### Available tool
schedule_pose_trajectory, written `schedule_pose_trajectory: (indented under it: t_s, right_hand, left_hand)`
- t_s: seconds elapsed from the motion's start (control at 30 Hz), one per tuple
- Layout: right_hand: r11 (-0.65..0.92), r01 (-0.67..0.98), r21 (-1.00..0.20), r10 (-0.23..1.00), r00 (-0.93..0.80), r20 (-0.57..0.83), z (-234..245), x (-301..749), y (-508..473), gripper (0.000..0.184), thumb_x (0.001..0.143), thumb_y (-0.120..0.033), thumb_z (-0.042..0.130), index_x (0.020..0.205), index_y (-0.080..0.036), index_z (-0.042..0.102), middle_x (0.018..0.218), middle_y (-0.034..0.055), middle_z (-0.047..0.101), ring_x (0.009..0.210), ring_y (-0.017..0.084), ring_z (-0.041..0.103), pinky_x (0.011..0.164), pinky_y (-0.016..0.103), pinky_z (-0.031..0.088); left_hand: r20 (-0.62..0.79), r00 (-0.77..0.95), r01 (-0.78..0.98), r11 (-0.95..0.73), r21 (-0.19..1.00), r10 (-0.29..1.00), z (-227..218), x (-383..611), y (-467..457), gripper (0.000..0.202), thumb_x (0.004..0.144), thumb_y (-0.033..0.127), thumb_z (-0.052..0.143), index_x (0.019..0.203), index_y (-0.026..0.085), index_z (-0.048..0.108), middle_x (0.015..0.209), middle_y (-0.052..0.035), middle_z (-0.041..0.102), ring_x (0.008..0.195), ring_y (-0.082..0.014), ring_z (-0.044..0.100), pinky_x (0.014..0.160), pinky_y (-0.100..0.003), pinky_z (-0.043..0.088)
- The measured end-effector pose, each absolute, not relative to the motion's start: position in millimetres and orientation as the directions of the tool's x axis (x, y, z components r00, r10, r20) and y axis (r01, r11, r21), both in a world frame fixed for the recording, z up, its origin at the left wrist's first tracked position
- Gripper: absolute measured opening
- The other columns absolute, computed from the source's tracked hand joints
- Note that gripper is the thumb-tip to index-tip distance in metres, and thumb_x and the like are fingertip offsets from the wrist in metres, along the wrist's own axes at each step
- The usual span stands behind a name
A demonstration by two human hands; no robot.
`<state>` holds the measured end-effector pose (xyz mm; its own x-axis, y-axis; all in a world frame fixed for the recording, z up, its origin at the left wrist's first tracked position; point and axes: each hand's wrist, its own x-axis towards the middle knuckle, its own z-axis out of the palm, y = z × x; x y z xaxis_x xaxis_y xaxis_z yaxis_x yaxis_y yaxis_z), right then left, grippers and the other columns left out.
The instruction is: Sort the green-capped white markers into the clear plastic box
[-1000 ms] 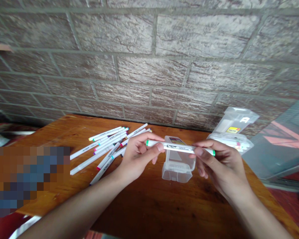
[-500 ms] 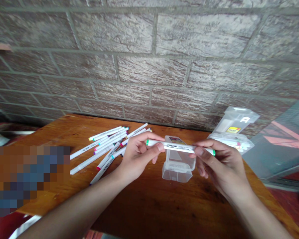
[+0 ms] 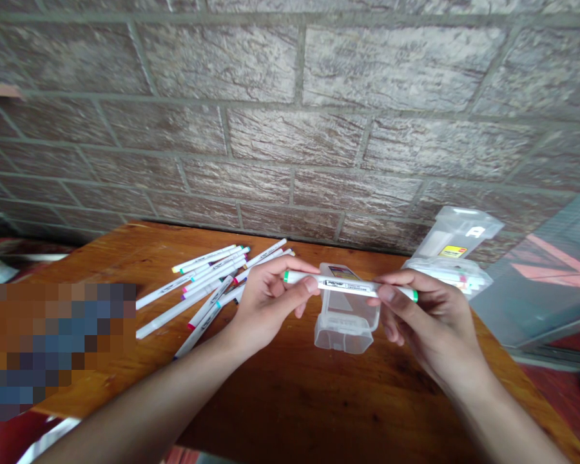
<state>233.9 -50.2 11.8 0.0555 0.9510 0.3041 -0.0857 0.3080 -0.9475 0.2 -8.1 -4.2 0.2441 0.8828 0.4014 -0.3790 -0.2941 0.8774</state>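
Unmoved: held marker [image 3: 348,285], clear case [image 3: 344,334], rightmost case [image 3: 432,267] containing markers [image 3: 465,282].

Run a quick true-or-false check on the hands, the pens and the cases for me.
1. The left hand and right hand hold the same pen. True.
2. That pen has red ends. False: its ends are green.
3. Loose pens lie to the left of the near case. True.
4. The near case is solid black. False: it is see-through.
5. The far case carries a yellow label. True.
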Motion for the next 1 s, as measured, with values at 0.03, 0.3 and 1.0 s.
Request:
schedule_pose_trajectory:
  t_s: [0.03, 0.3, 1.0]
  right_hand:
    - [0.311, -0.083, -0.947, 0.950, 0.050, 0.308, 11.9, 234.2, -50.1, 0.021, 0.089, -0.040, 0.091, 0.094, -0.020, 0.083, 0.053, -0.0011, 0.067, 0.036, 0.011, 0.055, 0.036, 0.019, 0.042]
    - [0.300, -0.068, -0.951, 0.953, 0.062, 0.296, 13.5, 233.1, -51.1, 0.022, 0.088, -0.040, 0.091, 0.093, -0.020, 0.082, 0.052, -0.0013, 0.066, 0.036, 0.012, 0.054, 0.035, 0.021, 0.041]
    - [0.276, -0.068, -0.959, 0.960, 0.076, 0.271, 16.7, 230.4, -54.1, 0.023, 0.088, -0.043, 0.091, 0.093, -0.021, 0.082, 0.047, -0.0027, 0.062, 0.037, 0.012, 0.052, 0.037, 0.022, 0.040]
  left_hand:
    - [0.402, 0.243, -0.379, -0.295, 0.877, 0.883, -4.2, 0.2, -8.2, 0.022, 0.090, 0.036, 0.089, 0.101, 0.018, 0.083, 0.078, -0.0031, 0.078, 0.051, -0.0080, 0.058, 0.052, -0.022, 0.041]
    - [0.386, 0.241, -0.366, -0.285, 0.886, 0.890, -4.1, 0.2, -8.0, 0.024, 0.090, 0.038, 0.089, 0.101, 0.017, 0.082, 0.079, -0.0039, 0.078, 0.051, -0.0091, 0.058, 0.051, -0.024, 0.041]
    - [0.372, 0.237, -0.351, -0.279, 0.894, 0.897, -2.5, 0.4, -9.0, 0.027, 0.088, 0.039, 0.090, 0.101, 0.017, 0.082, 0.078, -0.0044, 0.078, 0.051, -0.0095, 0.058, 0.052, -0.024, 0.042]
